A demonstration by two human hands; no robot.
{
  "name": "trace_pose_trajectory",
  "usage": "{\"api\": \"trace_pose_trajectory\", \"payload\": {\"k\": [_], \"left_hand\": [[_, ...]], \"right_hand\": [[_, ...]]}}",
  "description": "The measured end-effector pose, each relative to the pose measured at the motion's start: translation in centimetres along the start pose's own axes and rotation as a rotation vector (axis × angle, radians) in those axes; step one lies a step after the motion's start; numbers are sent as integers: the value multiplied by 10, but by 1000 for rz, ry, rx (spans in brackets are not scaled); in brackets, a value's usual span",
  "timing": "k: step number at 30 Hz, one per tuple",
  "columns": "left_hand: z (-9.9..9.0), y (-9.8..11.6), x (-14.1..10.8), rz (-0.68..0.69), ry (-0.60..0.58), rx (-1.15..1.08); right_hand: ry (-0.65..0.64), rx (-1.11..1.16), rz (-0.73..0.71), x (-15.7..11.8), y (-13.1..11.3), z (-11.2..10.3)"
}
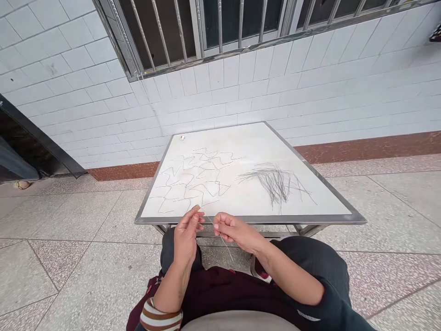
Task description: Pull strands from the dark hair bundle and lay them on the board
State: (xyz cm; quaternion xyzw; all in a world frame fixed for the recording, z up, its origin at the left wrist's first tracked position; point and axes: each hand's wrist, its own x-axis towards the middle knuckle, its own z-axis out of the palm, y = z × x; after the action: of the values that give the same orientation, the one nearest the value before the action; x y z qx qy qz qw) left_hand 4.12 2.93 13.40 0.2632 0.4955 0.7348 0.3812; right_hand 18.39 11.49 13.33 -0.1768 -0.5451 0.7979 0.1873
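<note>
The right hand point(235, 231) pinches 1 thin wire point(226, 248), which the left hand point(186, 233) seemingly grips too.

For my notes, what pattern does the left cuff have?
The left cuff has brown and white stripes; head view.

"Is there any lettering you can read from your seat?"
"No, nothing legible. At your eleven o'clock, the small white-and-red object point(182, 138) on your white, grey-edged table point(248, 142) is too small to tell."
</note>
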Motion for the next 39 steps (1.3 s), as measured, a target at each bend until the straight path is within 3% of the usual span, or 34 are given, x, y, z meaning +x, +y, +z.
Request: {"api": "trace_pose_trajectory", "payload": {"k": [10,28,32,36,39], "left_hand": [[1,-2,-3,90,73,10],[3,-7,-2,63,142,-51],[-3,-4,1,44,157,-126],[-9,-3,5,51,238,-205],[-10,-4,6,62,276,-254]], "right_hand": [[-73,48,56,-1,8,7],[-91,69,101,-4,11,13],[-91,-27,-42,-3,15,12],[-32,-316,-334,-2,24,13],[93,-542,-545,-2,33,14]]}}
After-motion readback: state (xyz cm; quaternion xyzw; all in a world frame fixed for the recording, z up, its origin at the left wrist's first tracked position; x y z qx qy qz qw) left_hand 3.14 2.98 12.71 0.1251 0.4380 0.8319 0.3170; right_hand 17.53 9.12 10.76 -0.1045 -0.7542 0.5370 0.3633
